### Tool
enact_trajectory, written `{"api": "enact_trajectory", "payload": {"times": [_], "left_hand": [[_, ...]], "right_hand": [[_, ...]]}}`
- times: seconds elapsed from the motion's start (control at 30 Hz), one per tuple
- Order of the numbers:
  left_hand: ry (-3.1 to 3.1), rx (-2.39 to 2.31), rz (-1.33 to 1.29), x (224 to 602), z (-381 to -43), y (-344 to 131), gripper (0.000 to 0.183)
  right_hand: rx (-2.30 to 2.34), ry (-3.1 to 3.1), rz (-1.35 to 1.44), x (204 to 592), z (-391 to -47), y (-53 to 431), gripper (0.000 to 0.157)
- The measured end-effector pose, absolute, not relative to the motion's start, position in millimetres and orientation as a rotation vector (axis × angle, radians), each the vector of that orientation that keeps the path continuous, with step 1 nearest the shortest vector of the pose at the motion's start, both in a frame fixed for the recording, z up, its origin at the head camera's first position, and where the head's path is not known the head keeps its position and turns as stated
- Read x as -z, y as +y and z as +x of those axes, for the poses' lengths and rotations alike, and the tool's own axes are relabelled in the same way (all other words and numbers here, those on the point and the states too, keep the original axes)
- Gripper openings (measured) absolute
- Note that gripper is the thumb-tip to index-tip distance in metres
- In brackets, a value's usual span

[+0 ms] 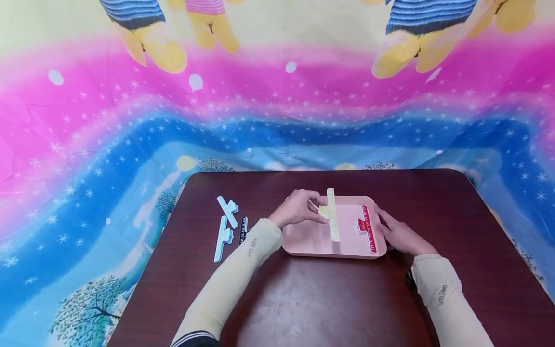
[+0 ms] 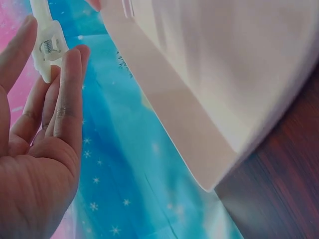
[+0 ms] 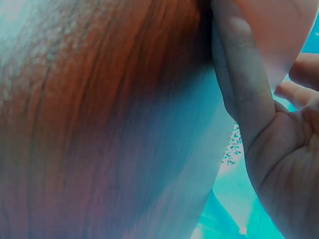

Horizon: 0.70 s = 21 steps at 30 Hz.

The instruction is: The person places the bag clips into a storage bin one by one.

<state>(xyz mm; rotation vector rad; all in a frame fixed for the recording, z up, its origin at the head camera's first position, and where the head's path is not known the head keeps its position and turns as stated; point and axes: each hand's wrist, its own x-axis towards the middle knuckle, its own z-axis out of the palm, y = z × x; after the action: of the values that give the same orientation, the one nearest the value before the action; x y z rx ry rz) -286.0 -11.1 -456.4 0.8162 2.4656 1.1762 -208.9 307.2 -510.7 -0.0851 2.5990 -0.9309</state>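
- Pale-yellow, long-barred plastic clip (image 1: 333,215): over pink rectangular plastic tray (image 1: 303,241); likely light, stiff; best gripped by its tab.
- Left hand (image 1: 299,208): pinching tab.
- Right hand (image 1: 403,236): fingers extended against tray.

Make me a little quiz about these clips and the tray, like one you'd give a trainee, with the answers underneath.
1. Which colour of clip lies in the pink tray: a) green, b) red, c) purple?
2. True or false: the right hand holds the pale yellow clip.
3. How many clips can be seen on the table left of the tray?

Key:
1. b, the red clip.
2. False; the left hand holds the pale yellow clip.
3. Three: farther light blue clip, nearer light blue clip, black clip.
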Motion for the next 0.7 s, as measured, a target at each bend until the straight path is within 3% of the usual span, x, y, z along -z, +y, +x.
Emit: {"api": "enact_trajectory", "payload": {"times": [0.7], "left_hand": [[2.431, -1.129, 0.881, 465.9, -299.8, 37.0, 0.042]], "right_hand": [[0.939, 2.561, -0.052, 510.7, -210.3, 306.1, 0.073]]}}
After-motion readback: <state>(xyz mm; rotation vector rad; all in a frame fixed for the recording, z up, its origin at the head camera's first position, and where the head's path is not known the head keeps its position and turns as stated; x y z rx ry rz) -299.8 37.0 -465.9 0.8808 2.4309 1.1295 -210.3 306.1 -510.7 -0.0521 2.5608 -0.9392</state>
